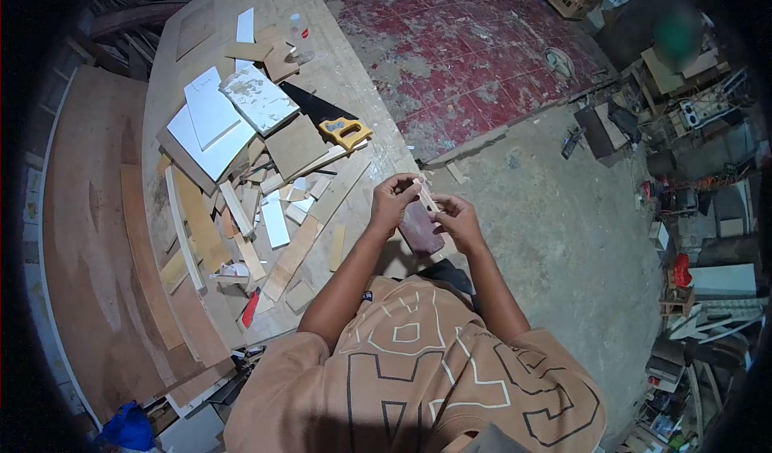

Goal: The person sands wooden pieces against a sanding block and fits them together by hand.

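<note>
My left hand and my right hand come together at the table's right edge. A small, narrow strip of pale wood is pinched between their fingertips, one hand at each side of it. Just below the strip is a reddish-brown rectangular piece, dull and flat like a sheet of sandpaper. Its upper part lies close under my fingers. Left of my left forearm, a thin yellowish wood strip rests on the table.
The wooden worktable carries a handsaw with a yellow handle, white boards, several wood offcuts, a clear bottle and a red-handled tool. Concrete floor lies to the right, with clutter along the far side.
</note>
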Demonstrator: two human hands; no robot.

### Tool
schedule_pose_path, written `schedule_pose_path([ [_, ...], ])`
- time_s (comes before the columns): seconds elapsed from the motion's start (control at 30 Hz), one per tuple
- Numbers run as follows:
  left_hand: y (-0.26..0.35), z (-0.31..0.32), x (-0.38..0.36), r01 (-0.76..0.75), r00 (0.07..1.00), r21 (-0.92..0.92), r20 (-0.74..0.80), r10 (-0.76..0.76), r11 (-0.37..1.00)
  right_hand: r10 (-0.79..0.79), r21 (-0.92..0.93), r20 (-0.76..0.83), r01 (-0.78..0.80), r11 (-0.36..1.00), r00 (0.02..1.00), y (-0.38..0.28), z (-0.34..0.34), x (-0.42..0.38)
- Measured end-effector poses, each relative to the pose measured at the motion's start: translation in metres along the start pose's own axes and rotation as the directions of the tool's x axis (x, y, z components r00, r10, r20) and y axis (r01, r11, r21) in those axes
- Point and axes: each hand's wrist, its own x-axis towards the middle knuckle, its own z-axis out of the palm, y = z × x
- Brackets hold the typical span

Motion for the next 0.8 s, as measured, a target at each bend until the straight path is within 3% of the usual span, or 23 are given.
schedule_pose_path([
  [0.07,-0.011,-0.002,0.004,0.041,0.999,0.036,-0.035,-0.040,0.999,0.079,0.054,-0.110,-0.073,0.996,0.991,-0.001,-0.008,0.002],
  [0.17,-0.033,-0.004,0.009,0.111,0.989,-0.045,-0.097,-0.115,0.993,0.076,-0.057,-0.155,-0.085,0.995,0.985,-0.003,-0.019,0.012],
  [0.23,-0.041,-0.003,0.010,0.144,0.979,-0.071,-0.138,-0.153,0.987,0.053,-0.034,-0.146,-0.058,0.998,0.988,0.001,-0.022,0.023],
  [0.3,-0.050,-0.005,0.010,0.252,0.957,-0.189,-0.094,-0.273,0.949,-0.156,-0.006,-0.328,0.163,0.987,0.932,0.005,-0.020,0.030],
  [0.33,-0.056,-0.005,0.011,0.278,0.951,-0.215,-0.075,-0.299,0.936,-0.166,0.064,-0.387,0.206,0.977,0.907,0.003,-0.013,0.032],
  [0.43,-0.070,-0.003,0.004,0.313,0.926,-0.348,-0.096,-0.366,0.884,-0.200,0.210,-0.329,0.278,0.937,0.923,0.029,-0.007,0.052],
  [0.5,-0.080,-0.006,0.001,0.318,0.912,-0.368,-0.133,-0.388,0.874,-0.152,0.001,-0.181,0.154,0.988,0.972,0.040,-0.007,0.058],
  [0.6,-0.096,-0.013,-0.005,0.364,0.872,-0.321,-0.213,-0.441,0.874,-0.181,-0.107,-0.161,0.165,0.980,0.970,0.066,-0.003,0.070],
  [0.67,-0.109,-0.024,-0.008,0.367,0.873,-0.258,-0.234,-0.427,0.893,-0.085,-0.359,-0.079,0.052,0.932,0.993,0.070,-0.002,0.076],
  [0.73,-0.096,-0.029,-0.011,0.371,0.874,-0.196,-0.257,-0.412,0.908,-0.087,-0.436,-0.037,0.062,0.898,0.996,0.083,-0.002,0.082],
  [0.8,-0.086,-0.034,-0.013,0.604,0.773,0.194,-0.377,-0.510,0.773,-0.084,-0.511,0.003,0.074,0.856,0.997,0.090,-0.005,0.084],
])
